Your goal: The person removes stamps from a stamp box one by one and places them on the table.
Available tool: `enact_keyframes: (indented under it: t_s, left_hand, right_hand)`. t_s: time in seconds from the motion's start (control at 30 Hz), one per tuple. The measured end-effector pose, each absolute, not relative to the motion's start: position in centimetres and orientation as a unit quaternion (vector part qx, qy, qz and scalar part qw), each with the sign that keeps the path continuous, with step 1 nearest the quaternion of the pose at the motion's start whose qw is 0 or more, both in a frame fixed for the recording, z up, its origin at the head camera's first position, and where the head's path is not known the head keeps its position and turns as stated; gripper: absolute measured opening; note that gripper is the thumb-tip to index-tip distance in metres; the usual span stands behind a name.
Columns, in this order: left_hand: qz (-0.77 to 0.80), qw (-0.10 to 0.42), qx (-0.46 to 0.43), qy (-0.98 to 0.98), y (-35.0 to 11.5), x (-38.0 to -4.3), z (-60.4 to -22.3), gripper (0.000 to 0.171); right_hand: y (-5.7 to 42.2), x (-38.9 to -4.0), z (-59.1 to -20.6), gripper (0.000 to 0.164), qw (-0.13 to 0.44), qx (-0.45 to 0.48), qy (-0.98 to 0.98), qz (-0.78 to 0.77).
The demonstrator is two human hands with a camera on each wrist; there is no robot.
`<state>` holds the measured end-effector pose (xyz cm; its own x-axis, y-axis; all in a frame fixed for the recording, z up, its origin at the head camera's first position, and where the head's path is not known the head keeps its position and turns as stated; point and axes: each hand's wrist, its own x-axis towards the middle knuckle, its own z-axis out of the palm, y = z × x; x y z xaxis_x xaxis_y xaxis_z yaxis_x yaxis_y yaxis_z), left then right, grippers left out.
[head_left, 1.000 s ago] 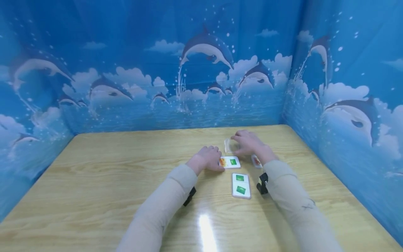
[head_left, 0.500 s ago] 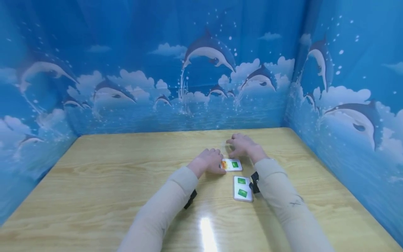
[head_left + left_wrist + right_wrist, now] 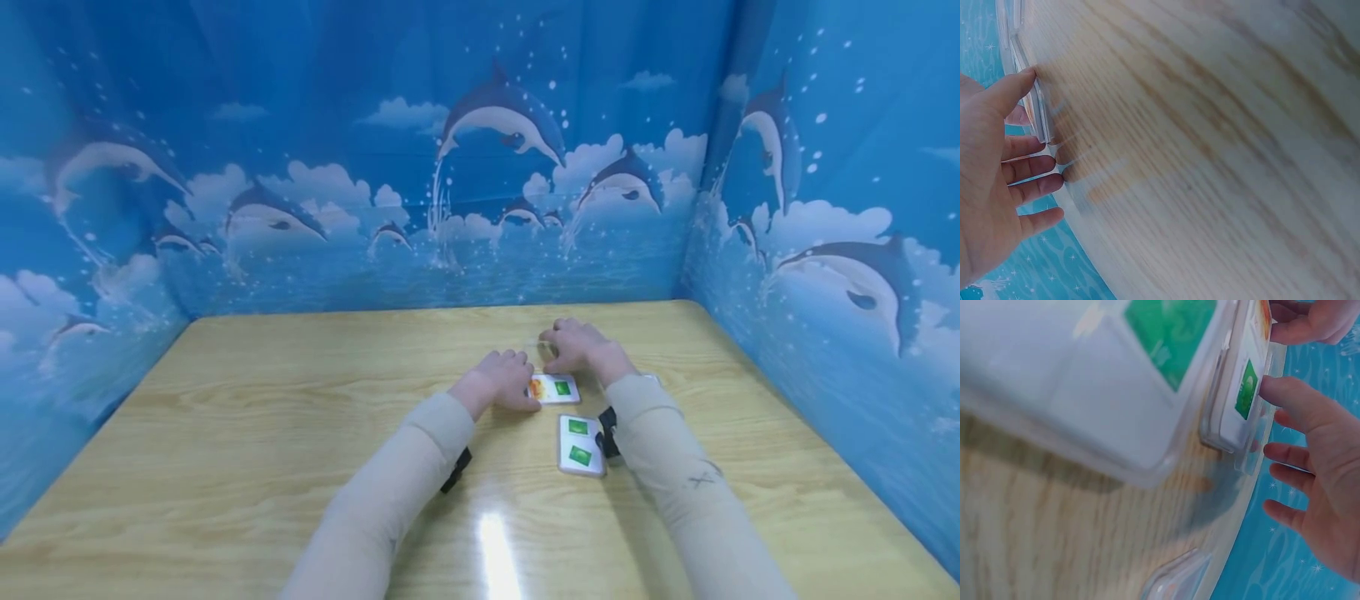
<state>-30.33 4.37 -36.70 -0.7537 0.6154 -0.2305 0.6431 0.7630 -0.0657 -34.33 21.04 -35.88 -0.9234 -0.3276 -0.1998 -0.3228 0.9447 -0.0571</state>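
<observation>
A flat white case [image 3: 558,389] with an orange picture and a green picture lies ahead of me. My left hand [image 3: 498,379] holds its left end; in the left wrist view the thumb lies at the edge of the case [image 3: 1038,109], with fingers on the far side. Just beyond, my right hand [image 3: 581,344] grips a clear plastic piece [image 3: 1249,456] between thumb and fingers, its index finger mostly hidden. The right thumb is close beside the picture case in the right wrist view. A second case [image 3: 581,446] with two green pictures lies nearer, beside the right wrist.
Another case [image 3: 1179,575] lies right of the right hand, mostly hidden by the sleeve in the head view. All rest on a wood-grain table [image 3: 300,417]. A blue dolphin-print curtain [image 3: 375,167] stands along the table's back and right edges.
My right hand has shifted left with the clear piece, toward the left hand. The right sleeve now covers most of the rightmost case. My left hand has stayed on its case.
</observation>
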Motion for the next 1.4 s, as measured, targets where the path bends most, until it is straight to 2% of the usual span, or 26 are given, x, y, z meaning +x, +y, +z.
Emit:
enact_keyframes:
  t_s: [0.8,1.1,1.4]
  left_hand:
    - [-0.082,0.088,0.341,0.932,4.4,-30.5,-37.1,0.072]
    - [-0.086,0.080,0.342,0.933,4.4,-30.4,-37.1,0.068]
    - [-0.093,0.085,0.339,0.932,4.4,-30.2,-36.8,0.068]
  right_hand:
    - [21.9,-34.7,-36.2,0.065,0.091,-0.189,0.977,-0.023]
    - [24.5,-34.5,-36.1,0.063,0.055,-0.190,0.980,-0.021]
    - [26.3,-34.3,-36.2,0.062,0.067,-0.179,0.981,-0.023]
